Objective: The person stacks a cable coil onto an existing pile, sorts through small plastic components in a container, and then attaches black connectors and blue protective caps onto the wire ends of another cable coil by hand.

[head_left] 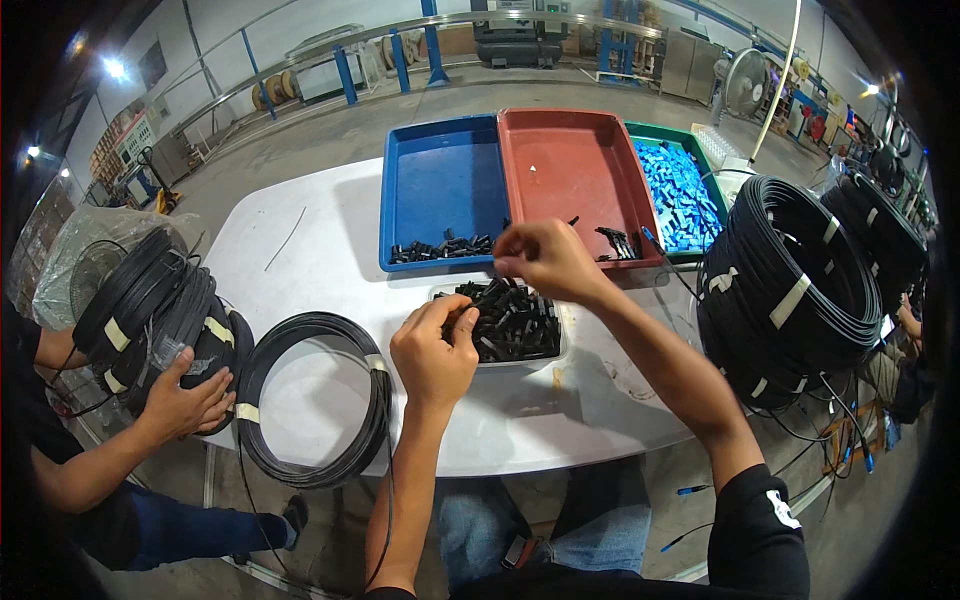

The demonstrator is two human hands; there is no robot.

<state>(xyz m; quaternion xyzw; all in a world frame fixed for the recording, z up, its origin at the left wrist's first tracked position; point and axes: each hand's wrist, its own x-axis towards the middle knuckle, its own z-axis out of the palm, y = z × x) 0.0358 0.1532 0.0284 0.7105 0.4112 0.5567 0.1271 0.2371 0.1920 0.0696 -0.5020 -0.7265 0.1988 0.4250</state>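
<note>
My left hand (435, 350) is closed in a pinch at the left side of a pale tub (562, 345) heaped with small black plastic pieces (515, 325). What lies between its fingertips is too small to make out. Above the tub's far edge, my right hand (548, 262) is also pinched, near where the blue tray (440, 165) and the red tray (565, 160) meet. Its fingertips hide whatever they hold. Left of my left forearm, a coil of black cable (255, 365) overhangs the table's front edge, and a thin strand hangs down from it.
On the white table (320, 240), a green tray (632, 128) holds blue connector pieces (680, 195). Large black cable coils (790, 290) stand at the right. On the left, another person's hands (185, 400) hold a bundle of black coils (165, 320). Cables with blue ends (868, 462) dangle at right.
</note>
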